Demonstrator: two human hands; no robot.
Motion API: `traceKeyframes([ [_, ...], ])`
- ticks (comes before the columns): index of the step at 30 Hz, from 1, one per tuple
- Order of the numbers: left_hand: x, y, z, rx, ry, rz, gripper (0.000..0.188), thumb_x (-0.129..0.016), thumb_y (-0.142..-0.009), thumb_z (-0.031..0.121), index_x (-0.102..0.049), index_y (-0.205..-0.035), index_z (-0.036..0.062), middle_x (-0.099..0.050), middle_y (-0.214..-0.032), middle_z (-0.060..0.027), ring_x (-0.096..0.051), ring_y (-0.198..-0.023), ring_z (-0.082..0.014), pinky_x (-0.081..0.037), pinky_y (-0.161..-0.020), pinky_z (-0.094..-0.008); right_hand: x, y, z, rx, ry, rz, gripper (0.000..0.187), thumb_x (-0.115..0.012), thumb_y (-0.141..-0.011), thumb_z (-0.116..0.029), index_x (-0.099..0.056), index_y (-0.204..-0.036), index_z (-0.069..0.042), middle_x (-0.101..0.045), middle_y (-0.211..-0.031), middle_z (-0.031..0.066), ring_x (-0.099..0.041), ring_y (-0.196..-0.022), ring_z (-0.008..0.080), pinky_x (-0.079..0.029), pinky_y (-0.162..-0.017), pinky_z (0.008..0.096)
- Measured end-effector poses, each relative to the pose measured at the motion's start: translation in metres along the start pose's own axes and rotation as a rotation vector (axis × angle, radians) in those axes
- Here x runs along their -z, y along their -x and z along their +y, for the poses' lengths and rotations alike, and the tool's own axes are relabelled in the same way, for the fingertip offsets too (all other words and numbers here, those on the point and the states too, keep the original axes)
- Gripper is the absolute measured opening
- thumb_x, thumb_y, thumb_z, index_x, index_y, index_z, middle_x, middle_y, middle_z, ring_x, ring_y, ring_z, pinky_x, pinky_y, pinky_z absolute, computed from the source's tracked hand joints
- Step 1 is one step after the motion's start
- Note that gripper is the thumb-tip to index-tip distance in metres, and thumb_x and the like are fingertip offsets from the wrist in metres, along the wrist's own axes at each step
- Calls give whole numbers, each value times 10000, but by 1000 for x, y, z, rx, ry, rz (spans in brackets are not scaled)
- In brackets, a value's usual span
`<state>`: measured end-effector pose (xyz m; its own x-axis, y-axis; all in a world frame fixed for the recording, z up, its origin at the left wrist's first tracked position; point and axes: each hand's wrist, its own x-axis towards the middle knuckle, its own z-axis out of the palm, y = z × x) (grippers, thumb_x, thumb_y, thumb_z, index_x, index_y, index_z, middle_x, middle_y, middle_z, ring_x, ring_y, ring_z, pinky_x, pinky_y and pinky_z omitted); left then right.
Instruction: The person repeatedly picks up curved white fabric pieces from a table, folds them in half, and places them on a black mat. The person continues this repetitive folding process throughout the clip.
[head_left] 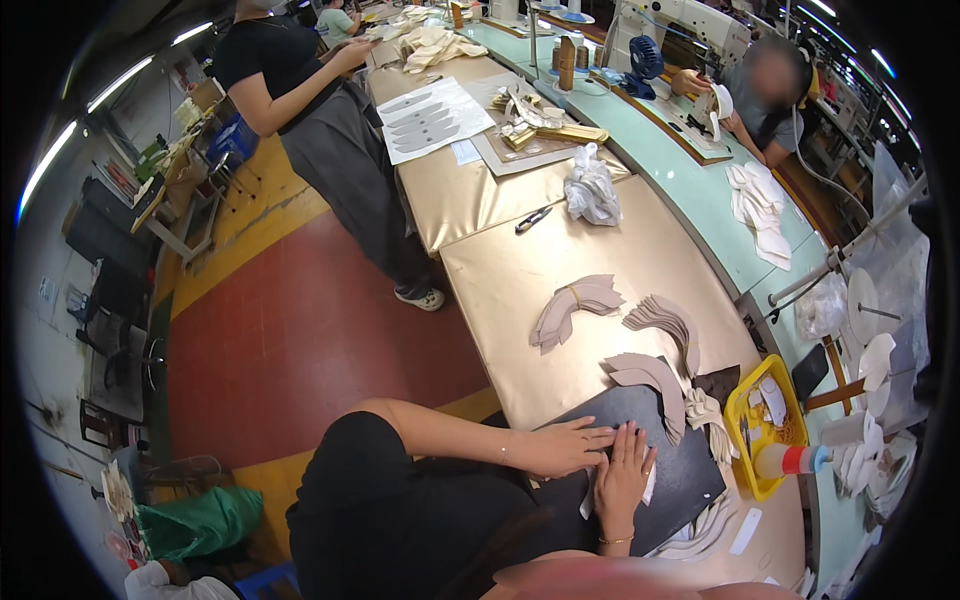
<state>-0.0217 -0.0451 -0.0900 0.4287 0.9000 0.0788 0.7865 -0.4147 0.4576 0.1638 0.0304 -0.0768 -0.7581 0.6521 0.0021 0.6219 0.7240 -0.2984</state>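
Both of my hands lie over a dark grey board at the near end of the table. My left hand reaches in from the left, fingers stretched out and flat, its tips beside the right fingers. My right hand is spread flat, fingers pointing away. Under it, a pale strip shows at the edges; the rest is covered by the palm. A fanned stack of curved taupe pieces rests on the board's far edge. Beyond it lie another curved stack and a banded bundle.
To the right, a yellow basket holds small items, with a red-and-white bottle at it. Farther off are thread snips, a plastic bag and a sheet with grey shapes. One person stands left; another sits across the table.
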Motion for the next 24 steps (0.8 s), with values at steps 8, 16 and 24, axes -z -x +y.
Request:
traceKeyframes([
  [8,15,13,-7,31,-14,-51,197,-575,-968,207,-608,-1051,31,-390,-1562,-206,-318,-1493,-301,-266,-1208,-503,-9,-6,-4,-28,62,39,615,-484,-1009,-343,-386,-1531,-34,-329,-1627,119,-245,-1521,320,-74,-1242,520],
  [16,21,9,2,28,-96,-65,250,-638,-884,176,-617,-1071,11,-394,-1547,-241,-362,-1457,-356,-306,-1192,-484,-1,-6,-3,-42,-52,196,580,-644,-934,-219,-480,-1463,-46,-383,-1573,193,-326,-1460,400,-227,-1198,532],
  [24,29,-8,8,56,-94,-101,331,-677,-826,175,-644,-1114,14,-496,-1435,-297,-472,-1357,-402,-404,-1095,-465,30,9,12,-474,-152,267,486,-797,-797,-120,-599,-1230,-21,-566,-1101,169,-547,-1054,373,-440,-917,483],
])
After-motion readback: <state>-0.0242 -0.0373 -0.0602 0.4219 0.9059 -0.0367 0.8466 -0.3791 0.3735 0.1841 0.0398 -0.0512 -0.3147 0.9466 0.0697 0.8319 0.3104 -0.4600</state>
